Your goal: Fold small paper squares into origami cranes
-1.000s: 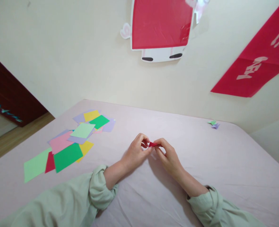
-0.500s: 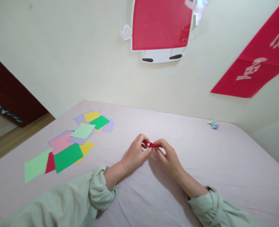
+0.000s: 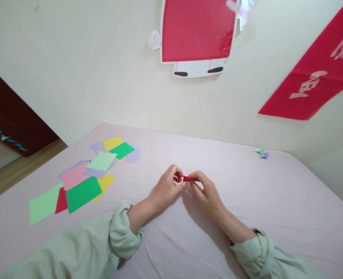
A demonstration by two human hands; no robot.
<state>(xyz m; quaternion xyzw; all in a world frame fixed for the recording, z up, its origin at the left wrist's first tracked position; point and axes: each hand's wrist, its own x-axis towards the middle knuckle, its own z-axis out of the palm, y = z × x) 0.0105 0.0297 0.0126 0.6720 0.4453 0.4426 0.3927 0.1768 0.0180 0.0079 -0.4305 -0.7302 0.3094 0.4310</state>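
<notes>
A small folded piece of red paper (image 3: 186, 178) is pinched between my two hands, above the middle of the pale pink cloth-covered surface (image 3: 165, 248). My left hand (image 3: 169, 185) holds its left side with thumb and fingers closed. From the other side, the thumb and fingertips of my right hand (image 3: 207, 190) grip it. The fingers cover most of the paper, so its full shape is hidden.
At the left lie loose sheets of coloured paper, among them a dark green sheet (image 3: 84, 194), a light green sheet (image 3: 45, 203) and a pink sheet (image 3: 77, 176). Folded green (image 3: 260, 151) and purple (image 3: 265, 155) paper pieces rest near the far right edge, below the wall.
The red paper's visible part looks flatter now, where a pointed tip showed before. Both hands stay in nearly the same place.
</notes>
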